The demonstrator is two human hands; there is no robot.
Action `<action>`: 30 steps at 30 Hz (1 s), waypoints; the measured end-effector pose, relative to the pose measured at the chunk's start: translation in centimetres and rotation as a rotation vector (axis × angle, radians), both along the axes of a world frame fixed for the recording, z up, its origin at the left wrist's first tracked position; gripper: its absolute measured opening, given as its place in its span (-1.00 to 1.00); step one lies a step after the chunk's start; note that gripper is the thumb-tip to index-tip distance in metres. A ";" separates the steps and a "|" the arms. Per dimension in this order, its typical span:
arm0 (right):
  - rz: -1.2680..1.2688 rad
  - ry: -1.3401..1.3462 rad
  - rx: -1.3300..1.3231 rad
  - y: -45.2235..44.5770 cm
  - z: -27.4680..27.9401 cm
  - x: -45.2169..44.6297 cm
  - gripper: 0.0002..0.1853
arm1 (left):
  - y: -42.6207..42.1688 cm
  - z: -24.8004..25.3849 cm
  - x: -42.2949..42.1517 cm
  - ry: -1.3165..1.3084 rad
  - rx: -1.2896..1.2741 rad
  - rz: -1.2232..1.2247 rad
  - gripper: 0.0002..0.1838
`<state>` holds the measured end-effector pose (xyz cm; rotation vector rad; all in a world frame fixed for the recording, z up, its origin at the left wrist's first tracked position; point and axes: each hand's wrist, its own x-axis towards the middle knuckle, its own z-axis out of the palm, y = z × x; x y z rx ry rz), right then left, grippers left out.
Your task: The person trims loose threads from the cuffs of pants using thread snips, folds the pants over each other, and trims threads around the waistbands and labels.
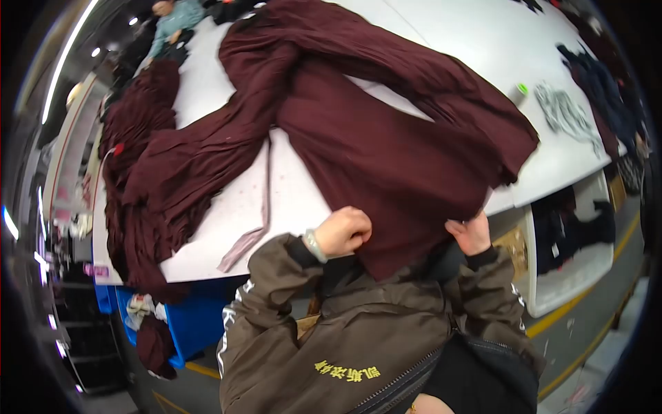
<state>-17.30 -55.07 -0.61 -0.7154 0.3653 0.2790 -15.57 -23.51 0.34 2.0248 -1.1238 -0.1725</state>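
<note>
A long-sleeved maroon garment (393,148) lies spread across the white table (296,186), its lower end hanging over the near edge toward my body. At its left edge my left hand (339,233) is closed, fingers curled on the fabric. My right hand (472,233) pinches the opposite edge near the lower corner, the fingertips partly hidden by the cloth. Between both hands the fabric stretches fairly flat. A narrow pale pink strip (249,238) lies on the table left of the garment.
A heap of maroon garments (148,221) covers the table's left end. Below it stands a blue bin (196,317). At right lie a green-topped spool (520,92) and a pale cloth bundle (565,114), above a white bin (572,276) with dark clothes. Another person (176,24) sits far left.
</note>
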 end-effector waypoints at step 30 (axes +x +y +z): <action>-0.193 -0.441 -1.514 -2.3 -1.4 2.8 -0.78 | -4.7 4.3 0.4 -0.380 0.053 0.644 -0.39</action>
